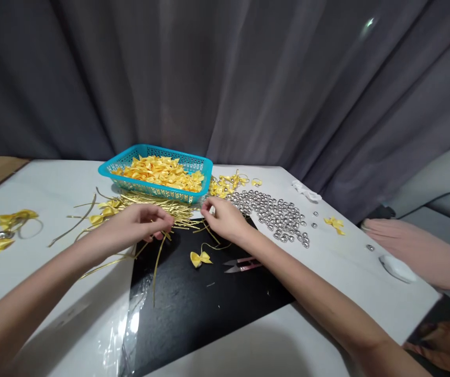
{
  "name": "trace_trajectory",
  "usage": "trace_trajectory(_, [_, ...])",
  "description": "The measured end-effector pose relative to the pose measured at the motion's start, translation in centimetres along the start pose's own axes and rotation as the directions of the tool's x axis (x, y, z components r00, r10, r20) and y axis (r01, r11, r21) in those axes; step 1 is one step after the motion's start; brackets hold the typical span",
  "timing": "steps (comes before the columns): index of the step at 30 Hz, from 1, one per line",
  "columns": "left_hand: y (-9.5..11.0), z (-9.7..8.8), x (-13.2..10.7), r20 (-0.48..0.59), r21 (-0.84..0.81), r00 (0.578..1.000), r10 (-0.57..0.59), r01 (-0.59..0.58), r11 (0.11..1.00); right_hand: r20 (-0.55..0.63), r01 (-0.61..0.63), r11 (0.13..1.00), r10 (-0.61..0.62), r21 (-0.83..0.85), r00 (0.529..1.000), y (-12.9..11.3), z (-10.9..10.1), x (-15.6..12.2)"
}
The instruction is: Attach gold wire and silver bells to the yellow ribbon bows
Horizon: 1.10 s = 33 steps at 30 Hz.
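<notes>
My left hand (146, 222) is closed, thumb against curled fingers, at the front of a pile of gold cords (179, 210). One gold cord (157, 267) trails down from beneath its fingertips over a black mat (177, 314); whether the fingers grip it is unclear. Just right of the pile, my right hand (225, 215) pinches thumb and forefinger together, and what lies between them is too small to make out. In front of it a yellow ribbon bow (200, 258) with a thin gold cord rests on the mat. Pink-handled thread snips (242, 265) lie below my right wrist.
A turquoise basket (154, 184) full of yellow bows stands at the back. Silver beads (275, 214) spread over the white table (350, 267) to the right. Loose bows (16, 217) lie at left, with a white oval object (397, 268) near the right edge.
</notes>
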<state>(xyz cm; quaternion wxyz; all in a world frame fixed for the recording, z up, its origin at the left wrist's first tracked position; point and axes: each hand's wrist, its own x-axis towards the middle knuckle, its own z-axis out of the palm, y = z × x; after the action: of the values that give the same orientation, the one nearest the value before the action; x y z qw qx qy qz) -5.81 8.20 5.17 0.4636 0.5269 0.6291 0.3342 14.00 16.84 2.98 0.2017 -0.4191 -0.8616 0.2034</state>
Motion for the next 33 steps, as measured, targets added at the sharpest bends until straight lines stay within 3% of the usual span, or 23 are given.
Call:
trace_trajectory(4, [0.7, 1.9, -0.9, 0.125, -0.180, 0.989, -0.075, 0.097, 0.979, 0.047, -0.029, 0.980, 0.020, 0.196, 0.999, -1.0, -2.5, -2.2])
trace_trajectory(5, [0.7, 2.6, -1.2, 0.192, -0.241, 0.977, -0.088, 0.134, 0.961, 0.053, -0.030, 0.939, 0.012, 0.344, 0.999, -1.4, -3.1, -3.1])
trace_trajectory(8, [0.5, 4.9, -1.8, 0.409, -0.506, 0.908, -0.086, 0.305, 0.807, 0.139, -0.032, 0.802, -0.064, 0.596, 0.988, -2.6, -4.4, -6.2])
trace_trajectory(10, [0.2, 6.3, -2.3, 0.444, -0.640, 0.894, -0.057, 0.361, 0.679, 0.194, -0.064, 0.769, -0.078, 0.636, 0.978, -3.1, -4.8, -8.2])
trace_trajectory(13, [0.1, 7.7, -3.0, 0.350, -0.741, 0.935, -0.063, 0.317, 0.593, 0.268, -0.076, 0.742, -0.143, 0.666, 0.953, -3.0, -5.1, -10.4])
trace_trajectory(17, [0.0, 8.2, -3.4, 0.247, -0.732, 0.966, -0.069, 0.233, 0.640, 0.310, -0.053, 0.632, -0.304, 0.773, 0.901, -2.0, -4.5, -11.5])
trace_trajectory(22, [-0.6, 8.2, -3.0, 0.087, -0.645, 0.996, -0.028, 0.078, 0.760, 0.332, -0.197, 0.482, -0.213, 0.854, 0.919, -1.3, -3.2, -11.5])
trace_trajectory(26, [-0.3, 8.5, -3.3, -0.043, -0.633, 0.999, -0.004, -0.024, 0.774, 0.311, -0.210, 0.479, -0.143, 0.853, 0.940, -1.3, -3.2, -11.4])
trace_trajectory(29, [0.4, 8.8, -4.0, -0.015, -0.676, 1.000, -0.003, -0.008, 0.737, 0.257, -0.174, 0.446, -0.132, 0.878, 0.957, -1.3, -3.4, -11.4])
trace_trajectory(33, [0.8, 9.1, -4.6, 0.067, -0.715, 0.997, -0.024, 0.065, 0.696, 0.321, -0.283, 0.270, -0.110, 0.921, 0.941, -1.2, -3.1, -11.7])
